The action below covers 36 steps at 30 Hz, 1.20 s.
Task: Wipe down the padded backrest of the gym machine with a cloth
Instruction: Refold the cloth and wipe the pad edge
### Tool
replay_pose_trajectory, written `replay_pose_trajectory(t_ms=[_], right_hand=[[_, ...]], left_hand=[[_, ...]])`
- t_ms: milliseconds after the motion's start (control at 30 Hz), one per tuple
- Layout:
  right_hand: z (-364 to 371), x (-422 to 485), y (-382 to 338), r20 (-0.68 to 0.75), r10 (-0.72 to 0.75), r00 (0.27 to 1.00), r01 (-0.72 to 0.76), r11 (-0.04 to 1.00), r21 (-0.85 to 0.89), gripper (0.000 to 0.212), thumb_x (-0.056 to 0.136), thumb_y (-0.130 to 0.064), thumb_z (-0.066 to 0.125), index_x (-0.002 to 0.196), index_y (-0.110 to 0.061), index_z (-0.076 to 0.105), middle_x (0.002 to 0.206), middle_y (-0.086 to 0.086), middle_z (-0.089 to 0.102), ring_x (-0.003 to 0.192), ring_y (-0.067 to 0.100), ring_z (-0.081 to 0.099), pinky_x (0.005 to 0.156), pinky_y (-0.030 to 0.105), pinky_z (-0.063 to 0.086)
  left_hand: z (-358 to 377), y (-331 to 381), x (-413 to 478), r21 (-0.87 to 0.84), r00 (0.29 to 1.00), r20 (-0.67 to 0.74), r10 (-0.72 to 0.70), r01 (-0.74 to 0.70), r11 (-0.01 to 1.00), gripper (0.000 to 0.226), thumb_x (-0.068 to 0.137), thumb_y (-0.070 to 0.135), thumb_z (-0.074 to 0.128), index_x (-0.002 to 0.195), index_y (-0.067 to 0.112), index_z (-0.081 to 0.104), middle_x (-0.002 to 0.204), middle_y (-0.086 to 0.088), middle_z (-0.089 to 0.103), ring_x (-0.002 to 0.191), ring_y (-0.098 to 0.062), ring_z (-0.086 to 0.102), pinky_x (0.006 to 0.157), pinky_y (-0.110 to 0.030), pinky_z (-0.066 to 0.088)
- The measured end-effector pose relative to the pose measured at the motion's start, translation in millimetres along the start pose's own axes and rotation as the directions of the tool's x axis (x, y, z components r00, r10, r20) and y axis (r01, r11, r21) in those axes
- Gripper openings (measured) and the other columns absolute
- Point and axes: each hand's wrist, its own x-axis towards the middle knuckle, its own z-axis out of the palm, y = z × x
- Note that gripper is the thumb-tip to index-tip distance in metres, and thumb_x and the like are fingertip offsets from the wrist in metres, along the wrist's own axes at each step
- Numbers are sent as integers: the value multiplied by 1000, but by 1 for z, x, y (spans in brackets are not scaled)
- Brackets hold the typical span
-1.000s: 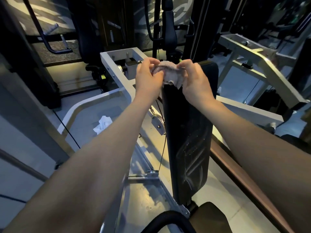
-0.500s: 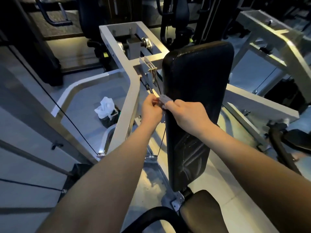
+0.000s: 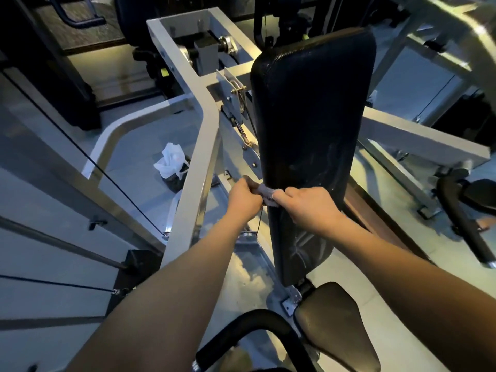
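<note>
The black padded backrest (image 3: 311, 124) stands upright in the middle of the head view, with faint wet streaks on its lower half. A small grey cloth (image 3: 267, 193) is wrapped over the backrest's left edge, a little below its middle. My left hand (image 3: 245, 201) grips the cloth from the left side of the pad. My right hand (image 3: 308, 206) holds the cloth's other end, its fingers curled against the pad's front face. Most of the cloth is hidden between the two hands.
The machine's white steel frame (image 3: 198, 146) runs close on the left, with a pulley and chain beside the pad. A black seat (image 3: 332, 320) and a curved black handle (image 3: 241, 328) lie below. A small bin with a white bag (image 3: 171, 165) stands on the floor at left.
Both hands slid the cloth down the backrest's left edge, from the top to a little below the middle. The camera has tilted down with them.
</note>
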Motion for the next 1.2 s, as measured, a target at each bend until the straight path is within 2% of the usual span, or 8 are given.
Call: replay_pose_trajectory(t_ms=[200,433,533,633,767,967,1100,1200], right_hand=[[-74,56,30,-296,-36,954,32,999,-16,9,96,-22,56,105,-22,54,78,2,59,60,31,61,43,38,45],[-96,73,35,-610,183,771,-108,981,159,24,108,-32,47,104,-13,60,83,3,66,58,30,62,39,36,42],[-114,83,41,-660,286,694,-121,951,284,28,106,-31,48,110,-7,62,98,10,63,73,30,63,46,34,41],[-139,99,56,-685,370,628,-184,925,331,27,104,-28,50,109,-4,60,107,16,55,89,30,55,61,34,38],[-133,106,58,-586,388,711,-236,917,321,8,97,-15,56,101,-8,54,96,14,55,84,34,50,62,37,31],[-80,82,32,-548,353,759,-180,922,343,14,86,1,47,94,-9,51,87,14,51,76,34,45,58,46,37],[-22,41,5,-469,345,813,-194,920,340,27,82,4,53,100,-16,48,82,12,49,72,31,44,56,43,38],[15,-3,-11,-251,412,876,-317,883,345,30,77,2,68,99,-13,54,84,10,52,76,33,49,60,42,42]], left_hand=[[-51,103,-7,-112,931,-303,204,-247,962,26,80,-3,51,78,23,57,96,-15,66,75,-19,65,57,-24,47],[-65,139,-29,-130,758,-509,408,-536,834,19,95,14,65,110,24,59,109,0,64,100,-10,63,82,-20,54],[-74,155,-34,-80,679,-536,502,-633,770,19,96,21,67,113,27,60,115,1,60,103,-10,63,89,-29,57],[-86,186,-31,67,587,-522,619,-695,716,20,97,21,67,116,27,62,115,4,55,103,-9,62,90,-18,52],[-88,198,-21,252,696,-322,641,-590,767,5,100,17,63,105,18,65,112,-3,55,90,2,53,80,-4,43],[-82,161,-32,364,691,-246,679,-583,726,14,93,-3,61,96,10,61,105,-3,54,88,-7,51,77,-14,46],[-47,82,-44,505,876,-71,476,-380,775,19,90,-4,57,84,13,53,92,-4,50,83,-25,50,65,-28,27],[-16,48,-59,529,948,19,318,-279,801,17,95,4,58,86,16,52,96,-2,49,84,-20,46,68,-26,25]])
